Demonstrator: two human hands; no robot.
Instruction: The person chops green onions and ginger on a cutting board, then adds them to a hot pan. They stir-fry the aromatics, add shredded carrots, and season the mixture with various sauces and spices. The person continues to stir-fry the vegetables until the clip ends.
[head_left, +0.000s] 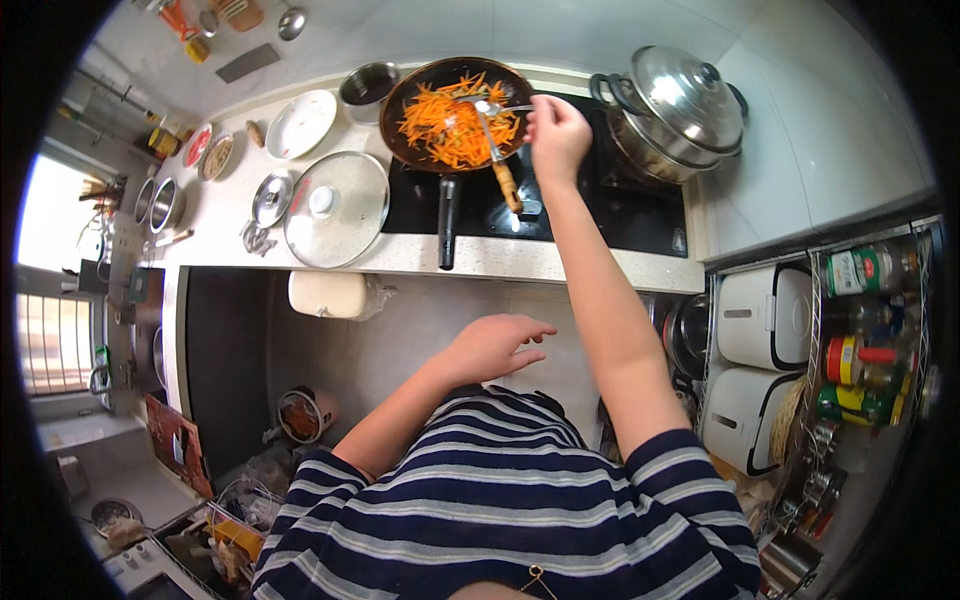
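Observation:
My right hand (559, 139) is closed on the thin metal handle of a spoon (517, 108), whose bowl is over a frying pan (448, 217). Shredded carrots (442, 131) mixed with some brownish pieces lie in the pan. A metal turner with a wooden handle (508, 186) rests in the same pan, its handle sticking out over the rim towards me. Holding nothing, my left hand (499, 346) hovers in front of my body, below the counter edge, with its fingers apart.
Right of the pan stands a steel steamer pot (679, 112) on the black cooktop (622, 217). To the left are a glass lid (337, 229), a small metal lid (272, 199), a white plate (301, 124) and a steel pot (367, 112). A wire shelf with jars (855, 271) is at the right.

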